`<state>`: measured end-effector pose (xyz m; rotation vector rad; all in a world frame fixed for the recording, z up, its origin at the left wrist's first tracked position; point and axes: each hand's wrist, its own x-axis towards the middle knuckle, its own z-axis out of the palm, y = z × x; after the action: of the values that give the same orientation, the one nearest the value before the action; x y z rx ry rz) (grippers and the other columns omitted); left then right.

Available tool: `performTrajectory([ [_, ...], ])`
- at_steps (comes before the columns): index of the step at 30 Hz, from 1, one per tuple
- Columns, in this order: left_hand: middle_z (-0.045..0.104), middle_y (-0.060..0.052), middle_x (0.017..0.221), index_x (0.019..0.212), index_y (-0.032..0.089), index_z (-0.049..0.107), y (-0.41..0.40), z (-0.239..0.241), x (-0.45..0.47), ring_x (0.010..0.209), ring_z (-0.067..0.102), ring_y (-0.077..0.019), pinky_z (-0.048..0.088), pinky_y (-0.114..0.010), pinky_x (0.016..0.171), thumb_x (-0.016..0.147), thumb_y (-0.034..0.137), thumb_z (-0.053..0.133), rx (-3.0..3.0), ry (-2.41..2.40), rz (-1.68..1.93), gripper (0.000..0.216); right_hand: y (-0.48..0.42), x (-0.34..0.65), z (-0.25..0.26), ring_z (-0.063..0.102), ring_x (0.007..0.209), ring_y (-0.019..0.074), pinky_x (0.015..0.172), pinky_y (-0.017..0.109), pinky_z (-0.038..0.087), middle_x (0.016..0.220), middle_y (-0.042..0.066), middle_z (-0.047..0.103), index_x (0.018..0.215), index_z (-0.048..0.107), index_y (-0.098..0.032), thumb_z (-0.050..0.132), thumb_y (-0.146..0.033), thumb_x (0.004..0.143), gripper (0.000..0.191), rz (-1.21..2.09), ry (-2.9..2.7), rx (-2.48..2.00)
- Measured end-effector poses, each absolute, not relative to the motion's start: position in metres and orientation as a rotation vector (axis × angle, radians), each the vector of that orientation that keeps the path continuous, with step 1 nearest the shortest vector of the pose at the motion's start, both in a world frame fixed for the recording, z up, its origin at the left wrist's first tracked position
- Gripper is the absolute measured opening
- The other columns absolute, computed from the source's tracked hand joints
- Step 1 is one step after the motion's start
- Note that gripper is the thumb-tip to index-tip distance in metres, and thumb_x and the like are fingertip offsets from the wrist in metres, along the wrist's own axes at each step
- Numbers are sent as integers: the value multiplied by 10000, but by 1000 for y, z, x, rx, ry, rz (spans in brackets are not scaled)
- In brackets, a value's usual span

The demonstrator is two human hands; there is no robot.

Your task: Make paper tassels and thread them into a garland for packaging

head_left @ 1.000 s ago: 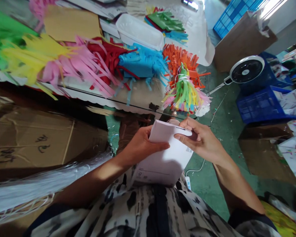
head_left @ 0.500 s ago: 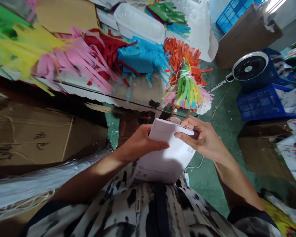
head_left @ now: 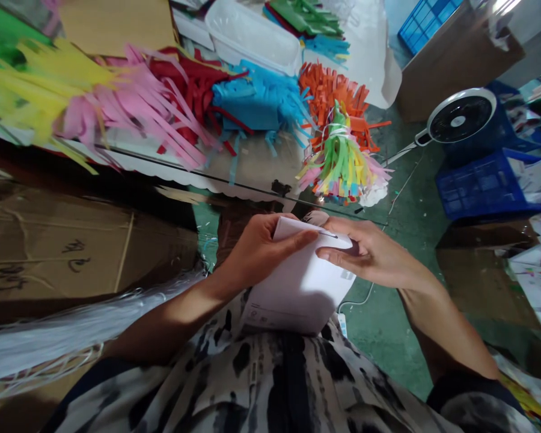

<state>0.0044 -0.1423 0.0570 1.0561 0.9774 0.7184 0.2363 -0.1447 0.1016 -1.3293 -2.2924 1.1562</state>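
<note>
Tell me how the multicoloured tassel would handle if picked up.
The tassel would probably flop below its white tie, where the strips splay loosely. It is likely light, since the strips look thin. Gripped at the tie, it should mostly hold together, being bunched there.

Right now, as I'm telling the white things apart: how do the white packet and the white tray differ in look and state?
The white packet is held by the left hand and right hand; the white tray lies beyond the blue fringed paper, untouched by them.
The packet has a flat face with small print; the tray is hollow-looking and rimmed, with no print discernible.
Both are white.
</note>
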Motion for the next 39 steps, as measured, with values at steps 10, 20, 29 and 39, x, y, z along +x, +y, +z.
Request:
performTrajectory([
  [10,654,4,676,874,174,718,-137,63,-1,541,573,-115,373,-197,453,839,597,793,1051,963,664,431,-147,237,96,508,675,125,538,247,355,747,-17,569,859,699,-224,622,-477,1039,320,1232,-2086,-1400],
  [20,669,-13,679,895,150,770,-126,73,-15,517,541,-107,339,-190,440,819,605,810,1058,982,656,463,-152,244,103,481,660,118,538,241,350,744,-13,547,812,674,-208,625,-512,1034,379,1298,-1886,-1426],
  [29,723,-35,757,932,159,805,-122,73,-28,565,579,-110,358,-180,468,822,580,830,1048,950,624,435,-154,232,104,563,701,132,607,248,427,759,-7,640,870,755,-213,668,-437,1024,285,1178,-1879,-1412],
  [39,707,-14,735,889,169,809,-131,68,-27,601,584,-105,392,-176,501,734,465,934,968,964,695,357,-167,225,96,542,613,112,530,242,382,739,-13,668,871,763,-212,765,-442,950,242,1204,-1708,-1437],
])
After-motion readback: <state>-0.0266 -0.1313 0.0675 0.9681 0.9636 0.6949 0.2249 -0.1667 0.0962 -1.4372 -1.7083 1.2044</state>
